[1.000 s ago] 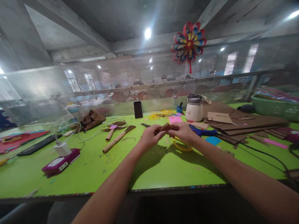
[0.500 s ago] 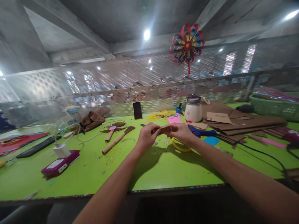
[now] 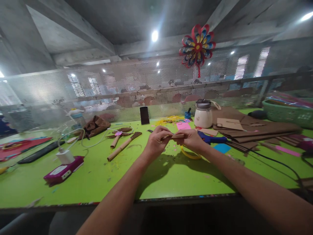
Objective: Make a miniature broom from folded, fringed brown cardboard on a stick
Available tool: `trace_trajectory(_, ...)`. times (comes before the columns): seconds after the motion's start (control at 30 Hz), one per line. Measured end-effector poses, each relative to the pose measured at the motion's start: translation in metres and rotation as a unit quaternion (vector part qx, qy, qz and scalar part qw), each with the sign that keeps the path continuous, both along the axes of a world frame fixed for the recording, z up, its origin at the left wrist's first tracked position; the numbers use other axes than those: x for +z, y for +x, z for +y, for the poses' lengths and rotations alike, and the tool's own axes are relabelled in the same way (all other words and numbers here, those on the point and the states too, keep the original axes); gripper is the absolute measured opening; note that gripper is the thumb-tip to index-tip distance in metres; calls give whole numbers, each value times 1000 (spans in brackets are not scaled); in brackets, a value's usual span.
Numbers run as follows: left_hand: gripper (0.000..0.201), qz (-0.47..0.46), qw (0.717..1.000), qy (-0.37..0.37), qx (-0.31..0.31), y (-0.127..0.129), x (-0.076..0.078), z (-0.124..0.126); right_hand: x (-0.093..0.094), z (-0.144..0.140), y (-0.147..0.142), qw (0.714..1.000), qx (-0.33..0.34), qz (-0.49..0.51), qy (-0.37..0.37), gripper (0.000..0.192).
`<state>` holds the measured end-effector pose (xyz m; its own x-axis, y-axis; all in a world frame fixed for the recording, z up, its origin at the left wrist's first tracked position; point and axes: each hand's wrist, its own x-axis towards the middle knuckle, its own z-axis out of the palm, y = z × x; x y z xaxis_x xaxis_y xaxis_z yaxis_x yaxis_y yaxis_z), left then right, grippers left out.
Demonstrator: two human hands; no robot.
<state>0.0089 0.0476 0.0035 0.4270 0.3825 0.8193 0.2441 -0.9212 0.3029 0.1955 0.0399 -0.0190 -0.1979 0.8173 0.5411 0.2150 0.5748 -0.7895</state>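
Both hands meet above the middle of the green tabletop, the left hand and right hand each with fingers pinched shut on one small brown card strip held between them. The strip looks light, thin and bendable, best held by its ends. Counted: one strip, two paper brooms to the left, one white jar beyond

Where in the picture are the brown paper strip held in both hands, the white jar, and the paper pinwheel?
brown paper strip (image 3: pixel 177 135), head view, on its flat middle between the hands.
white jar (image 3: pixel 203 117), head view, on its body.
paper pinwheel (image 3: pixel 197 46), head view, on its yellow centre.
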Motion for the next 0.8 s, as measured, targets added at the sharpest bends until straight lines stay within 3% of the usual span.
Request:
trace_trajectory(0.2, 9, 18, 999, 41, -13, 2, -2, 0, -1, 2, 5, 993, -86, -31, 73, 10)
trace_trajectory(0.4, 8, 26, 994, 109, 15, 4, 2, -3, 4, 0, 10, 984, -117, 10, 136, 13)
trace_trajectory(0.67, 11, 54, 971, 226, 56, 5, 9, -14, 3, 3, 11, 984, -110, 31, 139, 14)
trace_trajectory(0.8, 11, 61, 972, 217, 65, 7, 8, -18, 7, 0, 12, 976, -122, 37, 175, 16)
